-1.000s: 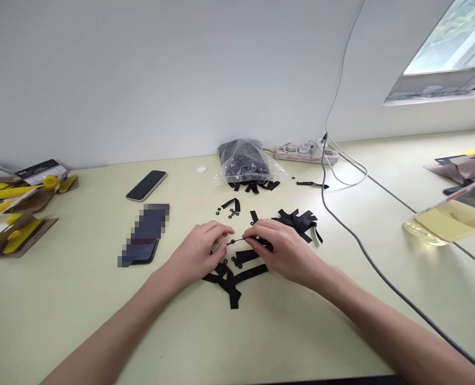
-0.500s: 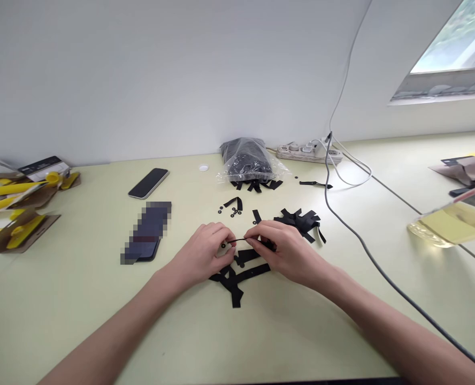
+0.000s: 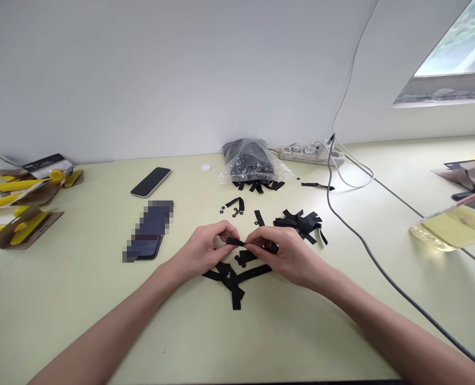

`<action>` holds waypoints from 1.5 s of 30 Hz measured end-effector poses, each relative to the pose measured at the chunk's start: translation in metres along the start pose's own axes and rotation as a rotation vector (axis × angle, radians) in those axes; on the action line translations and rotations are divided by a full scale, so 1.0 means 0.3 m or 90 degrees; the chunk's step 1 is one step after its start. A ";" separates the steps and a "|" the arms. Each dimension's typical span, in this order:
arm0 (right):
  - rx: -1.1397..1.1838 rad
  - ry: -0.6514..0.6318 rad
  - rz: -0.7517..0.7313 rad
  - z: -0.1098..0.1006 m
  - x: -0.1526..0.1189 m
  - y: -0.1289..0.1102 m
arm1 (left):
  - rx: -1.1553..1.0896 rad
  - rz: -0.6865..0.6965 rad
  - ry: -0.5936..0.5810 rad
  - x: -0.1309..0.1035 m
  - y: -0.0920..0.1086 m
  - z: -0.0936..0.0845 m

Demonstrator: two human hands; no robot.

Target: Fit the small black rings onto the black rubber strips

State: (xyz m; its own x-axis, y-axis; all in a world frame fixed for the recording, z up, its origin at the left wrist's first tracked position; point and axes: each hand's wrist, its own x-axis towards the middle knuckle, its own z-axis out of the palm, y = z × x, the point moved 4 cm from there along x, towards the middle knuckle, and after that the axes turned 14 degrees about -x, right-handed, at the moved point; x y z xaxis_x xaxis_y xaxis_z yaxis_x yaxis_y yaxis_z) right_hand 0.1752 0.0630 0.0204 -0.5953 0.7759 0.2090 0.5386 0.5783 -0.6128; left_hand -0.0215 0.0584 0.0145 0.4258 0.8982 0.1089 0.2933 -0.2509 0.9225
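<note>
Between my two hands a short black fabric strap (image 3: pixel 235 242) is stretched just above the table. My left hand (image 3: pixel 211 243) pinches its left end between thumb and fingertips. The fingers of my right hand (image 3: pixel 281 246) are closed on its other end, and part of the strap is hidden there. Below my hands lie several crossed black straps (image 3: pixel 230 278) and small black rings (image 3: pixel 240 261). Beyond my right hand is a pile of black straps (image 3: pixel 299 222). Further off are a bent strap (image 3: pixel 237 202) and several loose rings (image 3: pixel 236 212).
A clear plastic bag (image 3: pixel 250 160) of black pieces stands by the wall, beside a power strip (image 3: pixel 307 155). Two phones, one grey-edged phone (image 3: pixel 151 182) and a partly blurred one, lie left. Yellow-handled tools (image 3: pixel 24 230) sit far left. A dark cable (image 3: pixel 366 251) crosses the right side.
The strap between my hands has turned from edge-on to showing its flat face. My left hand has shifted slightly, and the ring seen beside its fingertips is out of sight.
</note>
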 end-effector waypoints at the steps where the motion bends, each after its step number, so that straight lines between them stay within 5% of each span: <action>1: 0.003 -0.002 0.005 0.000 0.000 0.000 | -0.024 0.004 0.010 0.001 0.002 0.000; 10: 0.021 0.010 0.019 -0.002 0.000 -0.009 | -0.120 0.018 0.042 -0.001 0.019 0.022; 25: 0.000 0.004 0.052 0.005 0.007 0.005 | -0.051 0.053 0.060 -0.007 0.026 0.022; 36: 0.008 0.006 0.072 0.001 0.008 0.013 | -0.007 0.097 -0.022 -0.019 0.053 0.036; 45: 0.067 -0.023 0.092 0.004 0.004 0.012 | -0.100 0.041 0.077 -0.008 0.032 0.030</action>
State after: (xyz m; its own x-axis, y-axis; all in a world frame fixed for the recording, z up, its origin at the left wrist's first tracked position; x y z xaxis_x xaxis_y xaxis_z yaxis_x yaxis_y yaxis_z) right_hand 0.1757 0.0658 0.0174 -0.5378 0.8386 0.0860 0.5563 0.4297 -0.7112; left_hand -0.0121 0.0505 0.0199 0.3304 0.9215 0.2044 0.1274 -0.2581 0.9577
